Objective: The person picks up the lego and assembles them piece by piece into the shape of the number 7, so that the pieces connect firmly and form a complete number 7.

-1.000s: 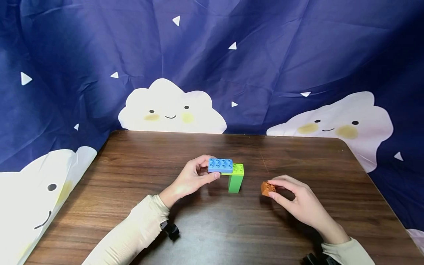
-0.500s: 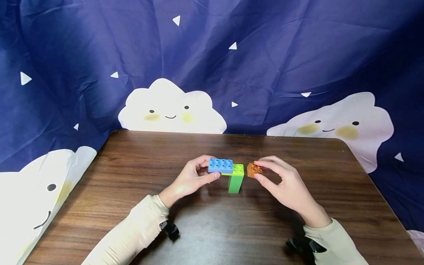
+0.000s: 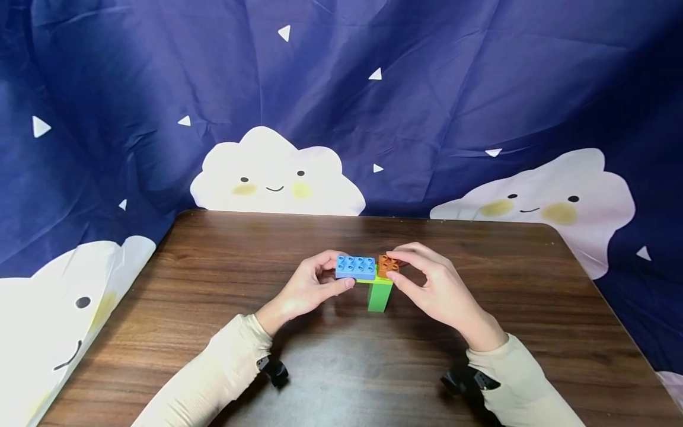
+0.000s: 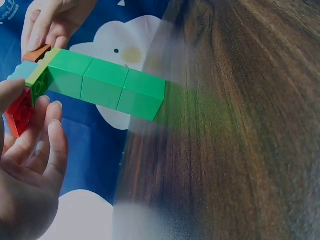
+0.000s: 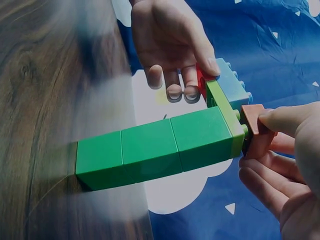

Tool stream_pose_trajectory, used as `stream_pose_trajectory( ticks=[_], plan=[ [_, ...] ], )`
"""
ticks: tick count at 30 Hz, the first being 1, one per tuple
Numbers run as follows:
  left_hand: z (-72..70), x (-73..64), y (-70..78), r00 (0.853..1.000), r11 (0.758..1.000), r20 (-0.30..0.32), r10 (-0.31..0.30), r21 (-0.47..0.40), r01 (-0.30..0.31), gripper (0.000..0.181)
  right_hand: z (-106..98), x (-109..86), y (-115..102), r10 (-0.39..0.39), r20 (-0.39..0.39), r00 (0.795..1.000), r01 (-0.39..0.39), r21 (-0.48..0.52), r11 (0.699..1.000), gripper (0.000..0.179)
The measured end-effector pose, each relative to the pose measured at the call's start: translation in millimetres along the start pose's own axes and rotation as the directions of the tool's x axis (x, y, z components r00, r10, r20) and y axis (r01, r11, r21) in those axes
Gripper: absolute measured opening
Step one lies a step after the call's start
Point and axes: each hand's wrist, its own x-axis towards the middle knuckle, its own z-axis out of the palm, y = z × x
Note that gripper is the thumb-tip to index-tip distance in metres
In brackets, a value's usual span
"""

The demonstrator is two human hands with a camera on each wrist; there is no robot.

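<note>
On the table stands a column of several green bricks (image 5: 150, 145), with a light green brick (image 5: 223, 105) laid across its top and reaching left. A blue brick (image 3: 354, 267) sits on that light green one, and a red brick (image 4: 20, 116) is under its overhanging end. My left hand (image 3: 309, 284) holds this end, thumb on the near side of the blue brick. My right hand (image 3: 440, 287) pinches an orange-brown brick (image 3: 388, 265) between thumb and fingers, just over the bare studs above the column. In the right wrist view this brick is tilted, with studs showing beneath.
The brown wooden table (image 3: 341, 367) extends around the build. A dark blue cloth (image 3: 427, 89) with clouds and white triangles hangs behind it. Black wrist devices (image 3: 274, 370) are worn at both cuffs.
The right hand has carried the orange-brown brick left and up, from right of the column to above its top. The left hand and the build have stayed in place.
</note>
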Motion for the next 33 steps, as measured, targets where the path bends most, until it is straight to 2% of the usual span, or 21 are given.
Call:
stream_pose_trajectory(
  ticks=[9,14,22,33],
  plan=[
    [-0.1,-0.2,0.3,1.000,1.000,0.003,0.003,-0.006,-0.003,0.036,1.1,3.4,-2.7,0.027,0.034,0.999,-0.028,0.031,0.999,0.038],
    [-0.2,0.2,-0.7,1.000,1.000,0.005,-0.005,-0.001,0.005,0.035,2.2,4.3,-3.3,0.028,0.043,0.999,-0.029,0.015,0.999,0.038],
    [-0.1,0.1,-0.6,1.000,1.000,0.003,-0.015,-0.013,0.015,0.036,5.4,4.6,-6.2,0.075,0.027,0.997,-0.076,0.039,0.996,0.030],
    [0.1,0.6,-2.2,1.000,1.000,0.001,-0.002,-0.026,0.002,0.036,8.3,4.6,-6.1,0.075,0.011,0.997,-0.076,0.059,0.995,0.030]
  ],
)
